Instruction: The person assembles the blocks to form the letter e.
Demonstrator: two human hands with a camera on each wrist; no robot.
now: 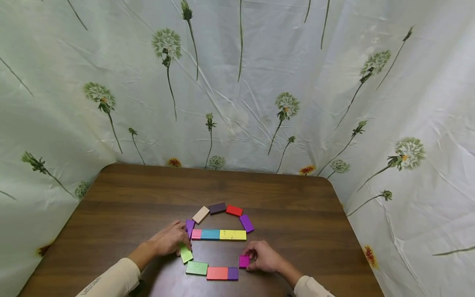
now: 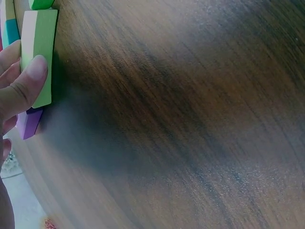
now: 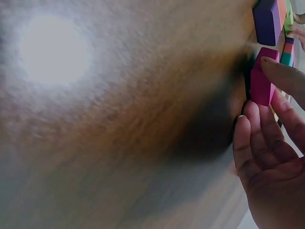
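Flat coloured blocks form a rough ring on the table. My left hand [image 1: 170, 240] pinches a light green block [image 1: 186, 254] on the ring's left side; its thumb [image 2: 34, 76] lies against that block in the left wrist view. At the lower right, my right hand [image 1: 266, 258] holds a magenta block [image 1: 243, 261] between thumb and fingers. Left of that, with a gap between, lie a purple block [image 1: 233, 274], a salmon block [image 1: 217, 273] and a green block [image 1: 197, 268]. A purple block [image 1: 190, 225] sits just beyond my left fingers, partly hidden by them.
Across the ring runs a row of pink [image 1: 196, 234], teal [image 1: 210, 234] and yellow blocks [image 1: 233, 235]. Beige [image 1: 201, 215], dark [image 1: 217, 208], red [image 1: 234, 210] and purple blocks [image 1: 246, 223] arch behind it. A flowered curtain [image 1: 230, 82] hangs behind the brown table [image 1: 297, 206].
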